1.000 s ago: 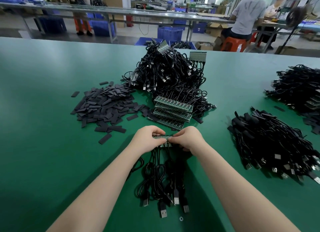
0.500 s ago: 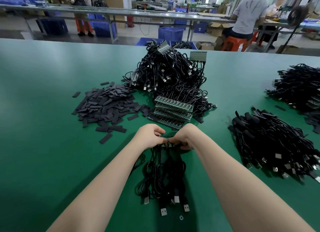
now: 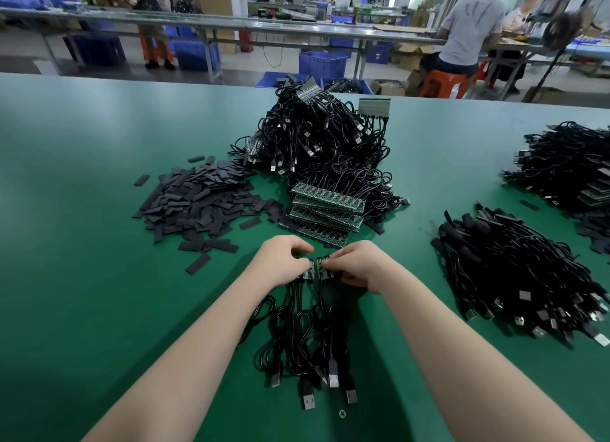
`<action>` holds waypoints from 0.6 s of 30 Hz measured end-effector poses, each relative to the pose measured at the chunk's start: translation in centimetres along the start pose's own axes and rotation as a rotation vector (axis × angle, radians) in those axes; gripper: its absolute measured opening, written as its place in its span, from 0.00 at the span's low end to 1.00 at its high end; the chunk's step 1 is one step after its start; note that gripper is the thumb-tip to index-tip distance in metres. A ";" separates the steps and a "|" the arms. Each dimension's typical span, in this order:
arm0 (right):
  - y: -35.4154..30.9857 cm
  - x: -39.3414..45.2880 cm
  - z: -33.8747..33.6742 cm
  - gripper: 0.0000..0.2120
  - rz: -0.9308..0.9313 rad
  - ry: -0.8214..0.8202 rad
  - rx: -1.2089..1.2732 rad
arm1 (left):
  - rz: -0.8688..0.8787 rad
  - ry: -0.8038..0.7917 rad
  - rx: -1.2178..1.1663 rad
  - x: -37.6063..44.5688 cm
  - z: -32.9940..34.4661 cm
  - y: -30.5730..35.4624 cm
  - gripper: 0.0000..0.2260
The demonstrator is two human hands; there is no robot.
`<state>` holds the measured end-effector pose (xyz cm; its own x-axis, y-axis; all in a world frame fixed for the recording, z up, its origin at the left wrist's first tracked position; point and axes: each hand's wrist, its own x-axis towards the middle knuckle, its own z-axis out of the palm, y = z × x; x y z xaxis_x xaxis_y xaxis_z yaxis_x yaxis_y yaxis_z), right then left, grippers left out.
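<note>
My left hand [image 3: 282,261] and my right hand [image 3: 358,265] meet over the green table, each pinching a piece of a small green circuit board strip [image 3: 316,267]. A narrow gap shows between the two pieces. Black USB cables [image 3: 307,339] hang from the boards toward me, their plugs lying on the table. A stack of uncut green board strips [image 3: 325,212] lies just beyond my hands.
A heap of black flat sleeves [image 3: 201,202] lies at the left, a big tangle of cabled boards [image 3: 325,144] behind the stack. Two more cable piles [image 3: 515,276] lie at the right. People sit at benches beyond the table's far edge [image 3: 132,80].
The board strip that both hands held whole now shows a gap in the middle, with a piece in each hand. My hands have drawn slightly apart.
</note>
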<state>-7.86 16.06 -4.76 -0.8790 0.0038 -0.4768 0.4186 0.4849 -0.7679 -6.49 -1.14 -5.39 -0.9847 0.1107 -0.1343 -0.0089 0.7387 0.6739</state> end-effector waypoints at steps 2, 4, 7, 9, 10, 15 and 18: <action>0.3 -0.4 -0.4 0.07 -0.005 -0.029 0.092 | 0.003 0.014 0.059 -0.1 0.4 0.4 0.11; 0.4 -0.6 -0.6 0.07 -0.014 -0.051 0.135 | -0.023 0.021 0.163 -0.4 0.8 0.6 0.10; 0.3 -0.8 -0.3 0.04 -0.044 -0.042 0.098 | -0.062 0.083 0.158 -0.5 1.3 0.5 0.08; 0.0 -0.6 -0.1 0.03 -0.058 -0.011 0.023 | -0.078 0.096 0.136 -0.4 1.3 0.5 0.08; -0.1 -0.5 0.0 0.03 -0.057 -0.005 -0.007 | -0.091 0.084 0.134 -0.4 1.3 0.5 0.08; -0.6 -0.4 0.2 0.07 -0.045 -0.002 0.043 | -0.129 0.062 -0.114 -0.1 0.9 0.3 0.04; 0.1 -0.4 0.4 0.08 -0.140 0.029 0.129 | -0.118 0.083 -0.262 -0.1 1.0 0.5 0.03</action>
<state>-7.41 15.73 -4.81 -0.9363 -0.0300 -0.3499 0.3154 0.3666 -0.8753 -6.24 -0.12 -5.79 -0.9850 -0.0284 -0.1700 -0.1578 0.5452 0.8233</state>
